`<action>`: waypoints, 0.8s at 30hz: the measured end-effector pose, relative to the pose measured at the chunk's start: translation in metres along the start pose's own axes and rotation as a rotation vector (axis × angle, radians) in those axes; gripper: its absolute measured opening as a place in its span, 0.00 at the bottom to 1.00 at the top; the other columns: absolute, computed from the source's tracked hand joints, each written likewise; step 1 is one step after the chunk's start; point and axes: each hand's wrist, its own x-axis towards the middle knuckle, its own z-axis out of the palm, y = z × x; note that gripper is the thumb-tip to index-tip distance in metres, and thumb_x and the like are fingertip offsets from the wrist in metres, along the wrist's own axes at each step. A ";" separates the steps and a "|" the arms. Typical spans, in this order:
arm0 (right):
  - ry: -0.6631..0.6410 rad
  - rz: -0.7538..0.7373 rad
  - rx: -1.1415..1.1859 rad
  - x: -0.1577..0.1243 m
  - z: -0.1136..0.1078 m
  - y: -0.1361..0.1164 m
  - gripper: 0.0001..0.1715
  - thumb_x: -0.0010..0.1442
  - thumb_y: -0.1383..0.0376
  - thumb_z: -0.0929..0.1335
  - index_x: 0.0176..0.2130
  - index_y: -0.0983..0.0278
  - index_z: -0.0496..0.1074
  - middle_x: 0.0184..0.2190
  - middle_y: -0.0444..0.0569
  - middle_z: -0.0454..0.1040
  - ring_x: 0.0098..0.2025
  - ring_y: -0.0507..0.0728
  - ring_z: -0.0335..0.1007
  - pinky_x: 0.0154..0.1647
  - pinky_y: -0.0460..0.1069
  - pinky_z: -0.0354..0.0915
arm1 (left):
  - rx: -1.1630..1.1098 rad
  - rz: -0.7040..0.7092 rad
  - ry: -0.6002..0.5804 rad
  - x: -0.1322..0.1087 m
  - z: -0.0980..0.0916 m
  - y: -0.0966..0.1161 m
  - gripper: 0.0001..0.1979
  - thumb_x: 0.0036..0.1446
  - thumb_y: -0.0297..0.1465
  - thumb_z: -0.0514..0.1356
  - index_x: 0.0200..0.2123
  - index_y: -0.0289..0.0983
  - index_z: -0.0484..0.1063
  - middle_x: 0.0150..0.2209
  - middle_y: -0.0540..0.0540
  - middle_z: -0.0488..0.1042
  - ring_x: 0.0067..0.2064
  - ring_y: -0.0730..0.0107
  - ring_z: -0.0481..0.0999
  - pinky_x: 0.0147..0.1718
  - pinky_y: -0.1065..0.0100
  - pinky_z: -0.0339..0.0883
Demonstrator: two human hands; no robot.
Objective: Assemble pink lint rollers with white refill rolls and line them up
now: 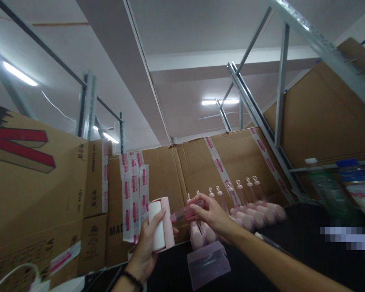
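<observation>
My left hand point(146, 243) is wrapped round a white lint roll in a pink cover point(162, 223), held upright. My right hand point(211, 217) pinches a translucent pink handle point(185, 211) that points at the roll's side. Behind my right hand a row of several pink rollers with clear handles point(255, 211) lies on the dark table point(292, 243). A translucent pink cover point(208, 263) lies on the table below my right wrist.
Brown cardboard boxes point(33, 194) stand at the left, and a taped cardboard wall point(200, 162) runs behind the table. Metal shelf struts point(261, 121) slant at the right, with bottles and packets point(337, 186) on a shelf. A white cable point(12, 273) lies at the bottom left.
</observation>
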 end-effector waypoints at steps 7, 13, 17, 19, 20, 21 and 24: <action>-0.055 -0.038 -0.009 -0.003 0.001 -0.004 0.19 0.53 0.56 0.75 0.37 0.64 0.68 0.39 0.50 0.77 0.37 0.55 0.76 0.45 0.55 0.72 | -0.007 0.011 0.023 0.001 -0.001 0.001 0.17 0.52 0.40 0.66 0.38 0.35 0.69 0.24 0.46 0.79 0.21 0.61 0.79 0.18 0.68 0.73; -0.121 -0.057 -0.087 -0.006 0.000 -0.014 0.15 0.56 0.60 0.73 0.39 0.63 0.68 0.43 0.51 0.77 0.43 0.57 0.76 0.50 0.57 0.69 | -0.056 -0.054 0.050 -0.003 0.001 0.005 0.14 0.53 0.37 0.65 0.37 0.33 0.71 0.24 0.44 0.79 0.21 0.62 0.79 0.18 0.68 0.72; -0.160 -0.086 -0.115 -0.007 0.001 -0.021 0.14 0.56 0.62 0.73 0.38 0.63 0.68 0.47 0.52 0.76 0.47 0.57 0.74 0.54 0.57 0.66 | -0.117 -0.106 0.061 -0.002 0.002 0.011 0.11 0.55 0.35 0.63 0.36 0.32 0.71 0.25 0.43 0.79 0.20 0.65 0.78 0.18 0.69 0.73; -0.169 -0.105 -0.113 -0.007 0.002 -0.023 0.13 0.55 0.62 0.74 0.38 0.63 0.69 0.47 0.51 0.76 0.50 0.57 0.73 0.56 0.57 0.64 | -0.149 -0.127 0.051 -0.001 0.001 0.012 0.11 0.56 0.35 0.63 0.35 0.31 0.72 0.25 0.43 0.79 0.20 0.66 0.78 0.18 0.70 0.73; -0.169 -0.105 -0.105 -0.007 0.003 -0.023 0.13 0.55 0.62 0.74 0.38 0.63 0.69 0.47 0.51 0.76 0.50 0.57 0.73 0.57 0.57 0.64 | -0.160 -0.132 0.043 -0.001 0.000 0.012 0.11 0.56 0.35 0.63 0.35 0.30 0.72 0.25 0.42 0.79 0.21 0.66 0.78 0.19 0.70 0.72; -0.162 -0.102 -0.088 -0.007 0.003 -0.024 0.13 0.55 0.62 0.74 0.38 0.63 0.69 0.47 0.51 0.77 0.49 0.57 0.74 0.56 0.57 0.64 | -0.168 -0.135 0.033 -0.001 0.000 0.012 0.12 0.56 0.35 0.63 0.35 0.30 0.72 0.25 0.42 0.79 0.21 0.66 0.78 0.19 0.70 0.72; -0.124 -0.084 -0.009 -0.004 0.001 -0.024 0.15 0.54 0.60 0.74 0.37 0.63 0.69 0.44 0.51 0.77 0.45 0.57 0.75 0.53 0.57 0.67 | -0.197 -0.142 -0.008 0.000 -0.002 0.010 0.12 0.55 0.35 0.63 0.35 0.31 0.72 0.26 0.43 0.79 0.22 0.66 0.79 0.20 0.70 0.73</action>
